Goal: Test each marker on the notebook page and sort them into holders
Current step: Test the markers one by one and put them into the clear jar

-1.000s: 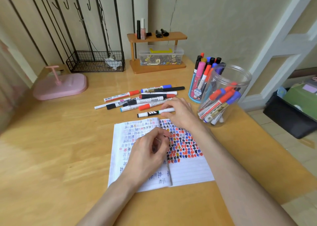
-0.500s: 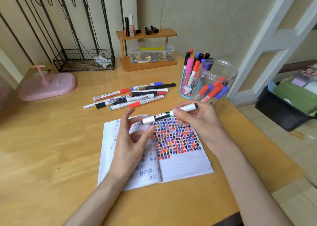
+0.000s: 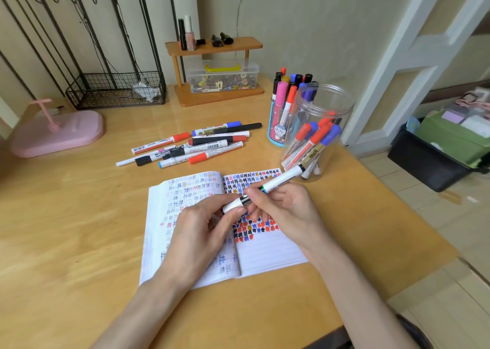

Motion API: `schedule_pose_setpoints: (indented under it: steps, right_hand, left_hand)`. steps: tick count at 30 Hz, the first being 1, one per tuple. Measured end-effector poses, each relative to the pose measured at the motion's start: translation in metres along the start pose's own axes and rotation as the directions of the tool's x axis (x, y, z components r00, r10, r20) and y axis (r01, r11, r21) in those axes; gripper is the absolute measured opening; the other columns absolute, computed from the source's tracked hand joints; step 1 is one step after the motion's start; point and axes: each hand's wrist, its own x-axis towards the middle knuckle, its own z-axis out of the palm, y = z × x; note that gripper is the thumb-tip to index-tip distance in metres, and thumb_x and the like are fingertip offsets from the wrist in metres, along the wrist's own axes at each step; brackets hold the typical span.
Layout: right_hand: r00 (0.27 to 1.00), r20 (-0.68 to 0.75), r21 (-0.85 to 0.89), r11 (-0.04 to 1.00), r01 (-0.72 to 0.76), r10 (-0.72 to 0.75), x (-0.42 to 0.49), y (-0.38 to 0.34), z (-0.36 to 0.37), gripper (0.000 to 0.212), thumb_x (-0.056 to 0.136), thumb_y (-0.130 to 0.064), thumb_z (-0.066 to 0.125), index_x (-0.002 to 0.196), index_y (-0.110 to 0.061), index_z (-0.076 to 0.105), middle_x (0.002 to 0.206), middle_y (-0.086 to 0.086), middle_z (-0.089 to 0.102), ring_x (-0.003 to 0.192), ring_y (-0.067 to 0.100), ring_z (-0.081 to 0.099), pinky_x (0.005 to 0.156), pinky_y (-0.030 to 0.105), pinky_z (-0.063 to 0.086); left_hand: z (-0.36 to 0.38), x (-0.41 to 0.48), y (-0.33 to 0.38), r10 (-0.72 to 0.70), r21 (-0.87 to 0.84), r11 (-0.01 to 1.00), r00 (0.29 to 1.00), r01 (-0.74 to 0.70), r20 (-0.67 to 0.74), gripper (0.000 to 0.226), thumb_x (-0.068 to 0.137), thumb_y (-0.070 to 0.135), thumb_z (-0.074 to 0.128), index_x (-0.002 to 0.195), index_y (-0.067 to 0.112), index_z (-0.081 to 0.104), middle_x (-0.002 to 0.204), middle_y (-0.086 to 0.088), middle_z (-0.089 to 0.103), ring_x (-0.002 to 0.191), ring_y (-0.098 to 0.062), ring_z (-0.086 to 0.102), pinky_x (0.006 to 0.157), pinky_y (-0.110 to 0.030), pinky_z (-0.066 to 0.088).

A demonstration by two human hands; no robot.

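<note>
An open notebook [image 3: 267, 253] lies on the wooden table [image 3: 79, 229], its pages covered with coloured test marks. Above it both hands hold one white marker [image 3: 283, 178] slantwise. My right hand [image 3: 286, 208] grips the barrel. My left hand [image 3: 204, 229] pinches the white cap end between thumb and fingers. Several loose markers [image 3: 196, 147] lie behind the notebook. A blue cartoon holder [image 3: 278, 126] and a clear plastic jar [image 3: 318, 131] at the right both contain markers.
A pink stand [image 3: 58, 131] sits at the far left, a wire basket rack [image 3: 116, 89] behind it. A small wooden shelf [image 3: 214, 70] with a clear box stands against the wall. The table edge drops off on the right, with a black bin [image 3: 429, 160] on the floor.
My right hand picked the white marker up from the table and brought it over the notebook. My left hand rose from the page and took hold of its cap end.
</note>
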Motion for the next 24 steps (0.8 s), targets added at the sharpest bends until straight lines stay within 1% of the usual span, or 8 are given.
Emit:
schedule_pose_setpoints:
  steps: [5, 9, 12, 14, 15, 18, 21, 24]
  right_hand:
    - [0.999, -0.018, 0.000, 0.999, 0.035, -0.035, -0.002, 0.001, -0.002, 0.016, 0.098, -0.013, 0.068, 0.095, 0.002, 0.074, 0.070, 0.012, 0.071, 0.059, 0.015, 0.064, 0.059, 0.021, 0.051]
    - [1.000, 0.001, 0.000, 1.000, 0.032, -0.032, -0.003, -0.001, -0.002, 0.016, 0.096, -0.016, 0.069, 0.096, 0.000, 0.073, 0.069, 0.010, 0.068, 0.062, 0.016, 0.062, 0.063, 0.025, 0.052]
    - [0.970, -0.244, 0.118, 0.992, 0.040, -0.010, 0.000, -0.012, -0.026, 0.024, 0.091, -0.025, 0.071, 0.092, -0.001, 0.070, 0.071, 0.005, 0.066, 0.065, 0.012, 0.058, 0.067, 0.028, 0.048]
    - [0.918, -0.394, 0.050, 0.996, 0.074, -0.049, 0.002, -0.024, -0.051, 0.017, 0.097, -0.018, 0.069, 0.090, -0.003, 0.071, 0.072, 0.006, 0.065, 0.066, 0.013, 0.056, 0.067, 0.032, 0.047]
    - [0.911, -0.408, -0.016, 0.998, 0.066, -0.067, 0.001, -0.029, -0.059, 0.014, 0.098, -0.015, 0.068, 0.091, -0.004, 0.072, 0.071, 0.006, 0.065, 0.065, 0.014, 0.057, 0.067, 0.033, 0.047]
    - [0.952, -0.300, -0.114, 0.993, 0.024, -0.058, -0.010, -0.036, -0.055, 0.015, 0.097, -0.015, 0.069, 0.094, -0.001, 0.073, 0.069, 0.009, 0.067, 0.061, 0.016, 0.058, 0.060, 0.028, 0.049]
    - [0.984, -0.175, -0.147, 0.989, 0.014, -0.040, -0.024, -0.036, -0.036, 0.016, 0.097, -0.016, 0.069, 0.093, -0.001, 0.073, 0.065, 0.012, 0.069, 0.051, 0.016, 0.057, 0.049, 0.023, 0.044]
    - [0.980, -0.199, -0.113, 0.993, -0.026, 0.003, -0.028, -0.024, -0.016, 0.013, 0.098, -0.014, 0.068, 0.094, -0.003, 0.072, 0.064, 0.014, 0.069, 0.047, 0.017, 0.056, 0.045, 0.025, 0.040]
  left_hand:
    - [-0.001, 0.001, -0.003, 0.066, 0.103, 0.992, 0.996, -0.072, 0.063, 0.017, 0.104, 0.038, 0.057, 0.107, 0.029, 0.071, 0.085, 0.020, 0.069, 0.076, -0.003, 0.065, 0.070, -0.016, 0.046]
    - [0.000, 0.003, 0.001, 0.105, 0.113, 0.986, 0.987, -0.119, 0.120, 0.023, 0.110, 0.034, 0.050, 0.098, 0.025, 0.067, 0.073, 0.014, 0.060, 0.066, -0.010, 0.056, 0.064, -0.020, 0.042]
    - [-0.013, 0.002, -0.009, 0.047, 0.070, 0.996, 0.992, -0.055, 0.115, 0.037, 0.112, 0.036, 0.042, 0.081, 0.023, 0.058, 0.064, 0.010, 0.051, 0.057, -0.008, 0.048, 0.061, -0.024, 0.038]
    - [-0.022, 0.006, -0.018, 0.003, 0.022, 1.000, 0.998, -0.005, 0.064, 0.041, 0.113, 0.034, 0.040, 0.076, 0.019, 0.051, 0.063, 0.002, 0.045, 0.057, -0.014, 0.043, 0.061, -0.032, 0.039]
    - [-0.024, 0.009, -0.018, -0.003, 0.009, 1.000, 0.999, 0.003, 0.047, 0.041, 0.113, 0.031, 0.041, 0.076, 0.018, 0.049, 0.064, 0.000, 0.044, 0.059, -0.016, 0.043, 0.061, -0.031, 0.038]
    - [-0.016, 0.010, -0.013, 0.014, 0.002, 1.000, 0.998, -0.014, 0.062, 0.026, 0.109, 0.033, 0.047, 0.084, 0.030, 0.056, 0.069, 0.007, 0.053, 0.062, -0.011, 0.048, 0.062, -0.025, 0.039]
    - [-0.010, 0.006, -0.013, 0.027, 0.034, 0.999, 0.996, -0.029, 0.083, 0.013, 0.101, 0.042, 0.057, 0.102, 0.032, 0.065, 0.080, 0.014, 0.064, 0.063, -0.009, 0.053, 0.062, -0.020, 0.042]
    - [-0.012, 0.005, -0.015, 0.032, 0.023, 0.999, 0.996, -0.034, 0.078, 0.014, 0.098, 0.042, 0.063, 0.104, 0.030, 0.068, 0.082, 0.014, 0.066, 0.062, -0.009, 0.052, 0.060, -0.019, 0.041]
